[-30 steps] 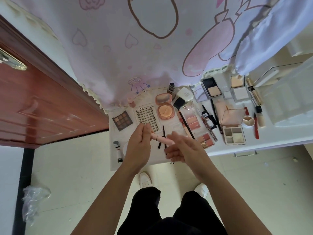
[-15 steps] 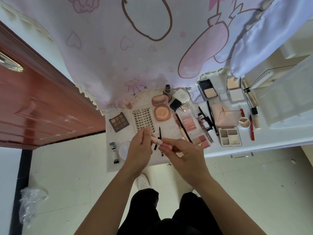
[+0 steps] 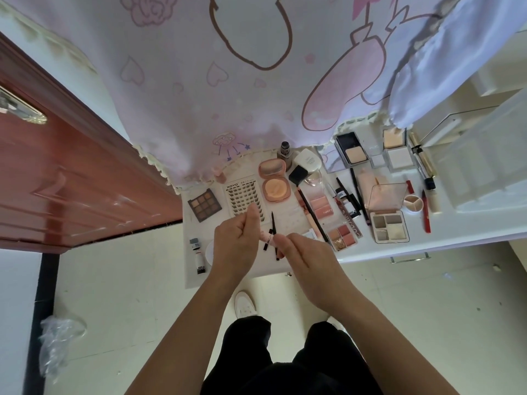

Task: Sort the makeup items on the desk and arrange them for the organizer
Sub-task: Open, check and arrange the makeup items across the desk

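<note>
Both my hands meet over the front of the white desk (image 3: pixel 462 228). A slim pink tube (image 3: pixel 267 238) spans the gap between them. My left hand (image 3: pixel 238 243) has its fingers curled at the tube's left end, thumb and forefinger raised together. My right hand (image 3: pixel 303 259) grips the tube's right end, hiding most of it. Under the tube lie two thin black pencils (image 3: pixel 273 223). Makeup is spread across the desk: a dark eyeshadow palette (image 3: pixel 204 205), a lash tray (image 3: pixel 242 198), an open peach compact (image 3: pixel 274 182), a blush palette (image 3: pixel 341 236) and a four-pan palette (image 3: pixel 389 226).
A clear plastic organizer (image 3: pixel 484 166) stands at the desk's right end. A pink printed curtain (image 3: pixel 228 95) hangs over the desk's back. A small tube (image 3: pixel 198 253) lies near the left front corner. A red-brown door (image 3: pixel 57 181) is at the left.
My hands have closed in on the pink tube, so less of it shows. The right hand went from open beside it to gripping its end. The view tilted slightly.
</note>
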Available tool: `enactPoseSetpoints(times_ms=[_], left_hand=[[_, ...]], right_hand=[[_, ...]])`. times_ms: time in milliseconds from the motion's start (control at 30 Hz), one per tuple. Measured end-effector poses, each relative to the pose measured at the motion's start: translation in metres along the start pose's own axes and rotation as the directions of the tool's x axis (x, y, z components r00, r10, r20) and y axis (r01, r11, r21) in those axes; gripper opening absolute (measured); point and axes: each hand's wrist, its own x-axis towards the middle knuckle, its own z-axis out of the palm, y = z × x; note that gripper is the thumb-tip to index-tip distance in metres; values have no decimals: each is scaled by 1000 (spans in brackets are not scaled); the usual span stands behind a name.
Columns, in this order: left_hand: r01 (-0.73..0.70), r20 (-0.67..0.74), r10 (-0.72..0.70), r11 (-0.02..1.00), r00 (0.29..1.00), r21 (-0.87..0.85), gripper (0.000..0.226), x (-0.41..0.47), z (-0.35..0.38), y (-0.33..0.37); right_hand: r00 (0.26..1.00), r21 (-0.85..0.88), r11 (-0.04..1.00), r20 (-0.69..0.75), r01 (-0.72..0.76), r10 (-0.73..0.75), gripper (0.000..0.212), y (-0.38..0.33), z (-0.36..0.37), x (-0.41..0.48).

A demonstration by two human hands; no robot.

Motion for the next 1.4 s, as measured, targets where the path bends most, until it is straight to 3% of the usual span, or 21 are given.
enactPoseSetpoints(times_ms=[100,233,367,467,533,633,767,900,1000,1067,1133,1200,1267,1333,1400], left_hand=[[63,5,-63,998,998,-26,69,-1,-1,8],[93,30,-91,993,995,-69,82,-4,-8,26],[94,29,-91,986,995,-139,84,-8,-14,45],[86,24,-83,981,996,-175,86,-11,-20,54],[51,20,-48,984,999,-173,85,-12,-26,57],[-25,25,28,990,999,-139,81,-15,-28,62],[-50,-31,46,984,998,-171,66,-22,-22,70],[123,-112,-190,888,975,-443,46,-26,-12,75],[171,-106,-260,843,960,-511,44,-29,-9,79],[192,-103,-278,845,955,-500,39,-29,-8,81],[250,-67,-316,847,946,-470,32,-28,-9,86],[304,-22,-346,850,938,-430,31,-26,-11,89],[337,10,-362,858,932,-387,28,-25,-13,92],[287,49,-288,899,956,-330,35,-26,-18,95],[178,99,-156,945,983,-274,54,-28,-26,100]], right_hand=[[968,-176,964,-116,200,-222,42,0,-2,-6],[930,-94,958,-229,272,-287,27,-11,-7,-13],[895,-66,945,-308,319,-323,25,-20,-15,-21],[939,67,964,-256,256,-231,29,-31,-25,-26],[993,183,977,-71,107,-96,34,-43,-35,-29],[988,365,920,119,-140,103,61,-58,-37,-31],[977,532,823,39,-199,211,55,-77,-21,-32],[975,575,803,-39,-157,218,60,-85,-17,-31],[970,589,785,-8,-193,244,55,-90,-22,-33],[980,483,870,-107,-98,169,57,-89,-23,-34],[953,143,983,-295,113,-67,57,-82,-21,-34],[909,-113,970,-341,215,-241,49,-76,-23,-32],[900,-201,948,-313,248,-302,44,-74,-28,-30],[897,-213,941,-307,262,-319,43,-72,-31,-30],[917,-26,979,-348,200,-197,48,-74,-32,-31]])
